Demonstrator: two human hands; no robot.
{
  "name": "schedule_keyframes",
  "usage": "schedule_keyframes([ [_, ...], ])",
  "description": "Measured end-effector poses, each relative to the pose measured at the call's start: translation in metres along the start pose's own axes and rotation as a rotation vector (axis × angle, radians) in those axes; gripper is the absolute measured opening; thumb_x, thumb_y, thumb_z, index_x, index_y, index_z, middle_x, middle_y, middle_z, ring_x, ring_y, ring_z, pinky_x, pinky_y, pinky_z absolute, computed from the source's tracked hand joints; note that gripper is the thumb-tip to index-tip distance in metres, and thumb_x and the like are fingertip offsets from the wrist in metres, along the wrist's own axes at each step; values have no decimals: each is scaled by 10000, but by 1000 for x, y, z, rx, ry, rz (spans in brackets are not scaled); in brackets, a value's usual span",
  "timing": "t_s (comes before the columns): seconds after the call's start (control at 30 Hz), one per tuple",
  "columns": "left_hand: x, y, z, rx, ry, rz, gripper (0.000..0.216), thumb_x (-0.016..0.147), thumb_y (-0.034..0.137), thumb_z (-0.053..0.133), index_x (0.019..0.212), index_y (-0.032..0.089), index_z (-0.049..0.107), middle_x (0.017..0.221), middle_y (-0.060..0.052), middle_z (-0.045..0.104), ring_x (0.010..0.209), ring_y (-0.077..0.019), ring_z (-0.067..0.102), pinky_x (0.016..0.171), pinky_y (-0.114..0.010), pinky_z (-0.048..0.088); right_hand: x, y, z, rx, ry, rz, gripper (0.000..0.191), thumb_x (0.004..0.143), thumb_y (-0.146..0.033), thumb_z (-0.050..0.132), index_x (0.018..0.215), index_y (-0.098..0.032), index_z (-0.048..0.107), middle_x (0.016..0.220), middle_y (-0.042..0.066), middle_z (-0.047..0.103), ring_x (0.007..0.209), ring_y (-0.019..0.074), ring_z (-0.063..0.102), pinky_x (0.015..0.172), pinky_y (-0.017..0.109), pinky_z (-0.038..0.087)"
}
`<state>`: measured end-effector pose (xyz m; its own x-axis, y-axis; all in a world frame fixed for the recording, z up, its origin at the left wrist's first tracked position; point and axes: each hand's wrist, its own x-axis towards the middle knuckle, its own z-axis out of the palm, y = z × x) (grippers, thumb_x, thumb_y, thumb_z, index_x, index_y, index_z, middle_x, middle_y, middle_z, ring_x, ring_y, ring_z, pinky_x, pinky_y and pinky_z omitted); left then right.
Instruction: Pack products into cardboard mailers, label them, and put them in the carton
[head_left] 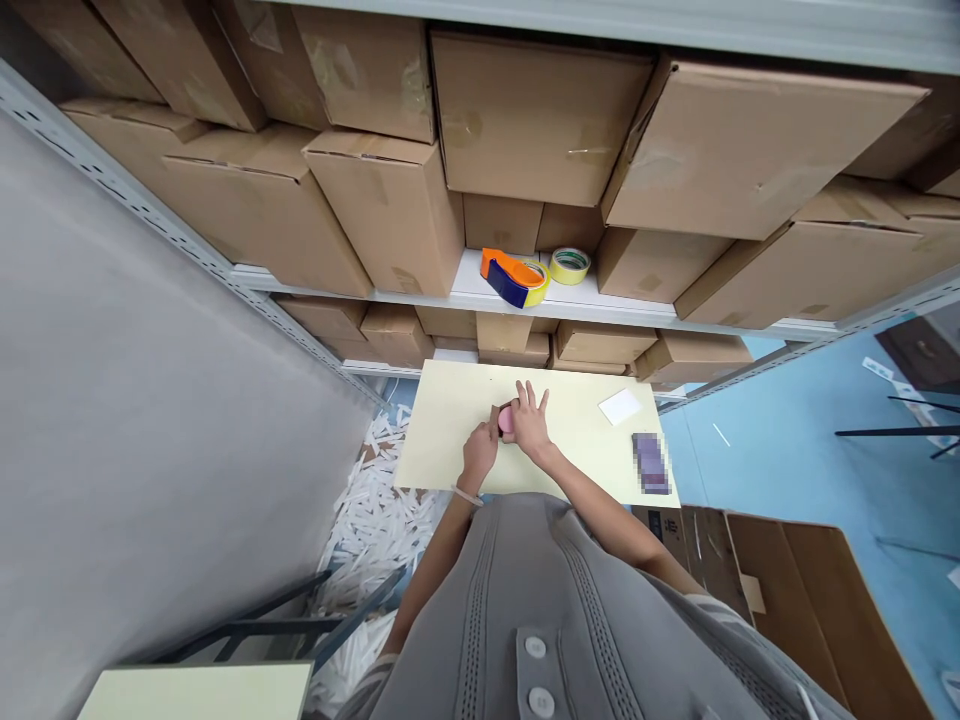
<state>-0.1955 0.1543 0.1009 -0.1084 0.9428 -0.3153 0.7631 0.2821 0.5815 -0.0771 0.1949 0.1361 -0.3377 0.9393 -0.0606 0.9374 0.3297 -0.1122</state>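
Observation:
My two hands meet over a small pink object (505, 420) on the pale yellow table (450, 440). A bit of brown cardboard (495, 412) shows beside it. My right hand (529, 420) lies on the pink object with fingers spread flat. My left hand (480, 448) is curled at the object's left edge; what it grips is too small to name. A white band circles my left wrist.
A white card (619, 406) and a blurred purple item (650, 463) lie on the table's right side. Shelves of cardboard boxes (540, 120) stand behind, with an orange tape dispenser (514, 277) and a yellow tape roll (570, 265). White paper strips (375, 520) litter the floor at left. Flattened cardboard (795, 570) lies at right.

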Motion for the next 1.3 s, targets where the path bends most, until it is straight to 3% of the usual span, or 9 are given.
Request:
schedule_keyframes([
  [0.2, 8, 0, -8, -10, 35, -62, 370, 961, 232, 314, 1137, 176, 635, 1065, -113, 695, 973, -210, 639, 718, -260, 432, -11, 0, -47, 216, 212, -113, 439, 687, -339, 686, 1059, -119, 607, 1483, 218, 345, 1356, 364, 332, 1127, 578, 153],
  [0.3, 10, -5, -15, -36, 85, -131, 388, 961, 249, 308, 1158, 172, 634, 1036, -118, 705, 965, -221, 643, 719, -261, 434, -15, 14, -77, 520, 311, 19, 471, 698, -359, 668, 1119, -164, 586, 1330, 166, 537, 1120, 298, 570, 997, 460, 415],
  [0.4, 12, -12, -23, -65, 152, -208, 399, 954, 268, 315, 1155, 162, 643, 1006, -133, 711, 943, -245, 651, 709, -278, 439, -19, 39, -93, 876, 365, 233, 471, 660, -407, 693, 1066, -185, 609, 1062, 88, 671, 852, 244, 644, 788, 388, 530],
  [0.57, 19, -17, -33, -69, 213, -247, 425, 956, 308, 311, 1146, 136, 650, 1059, -156, 700, 981, -264, 646, 752, -302, 449, -31, 71, -78, 1619, 382, 472, 350, 760, -479, 607, 939, -178, 601, 871, 30, 668, 769, 180, 649, 747, 354, 575],
  [0.73, 22, -19, -38, -66, 195, -294, 453, 961, 365, 300, 1183, 140, 624, 1107, -164, 686, 1030, -285, 635, 781, -328, 454, -49, 69, -48, 2126, 173, 607, 353, 860, -544, 461, 1022, -243, 551, 868, 22, 683, 796, 185, 690, 796, 390, 586],
  [0.87, 24, -24, -41, -94, 195, -281, 468, 955, 406, 298, 1194, 147, 607, 1133, -178, 673, 1050, -302, 629, 790, -354, 457, -59, 60, -38, 2190, 44, 676, 486, 861, -638, 354, 994, -228, 578, 915, 68, 699, 876, 185, 691, 875, 350, 559],
  [1.1, 15, -17, -56, -101, 184, -287, 586, 929, 487, 354, 1379, 120, 430, 1337, -205, 539, 1220, -321, 520, 911, -398, 437, -62, 55, -41, 2153, 55, 678, 514, 861, -646, 329, 979, -214, 580, 926, 84, 692, 903, 188, 686, 893, 355, 545],
  [1.2, 2, -10, -72, -90, 299, -274, 717, 908, 538, 384, 1445, 70, 301, 1410, -248, 433, 1256, -350, 474, 932, -416, 435, -63, 49, -46, 2234, -3, 727, 512, 889, -598, 317, 1003, -183, 594, 915, 94, 695, 865, 170, 692, 861, 310, 556],
  [1.3, -10, 0, -94, -166, 400, -82, 749, 883, 563, 445, 1464, 125, 267, 1322, -208, 496, 1157, -298, 545, 900, -388, 466, -65, 38, -49, 2340, -115, 769, 542, 901, -583, 310, 1030, -147, 605, 918, 107, 700, 823, 153, 695, 787, 259, 575],
])
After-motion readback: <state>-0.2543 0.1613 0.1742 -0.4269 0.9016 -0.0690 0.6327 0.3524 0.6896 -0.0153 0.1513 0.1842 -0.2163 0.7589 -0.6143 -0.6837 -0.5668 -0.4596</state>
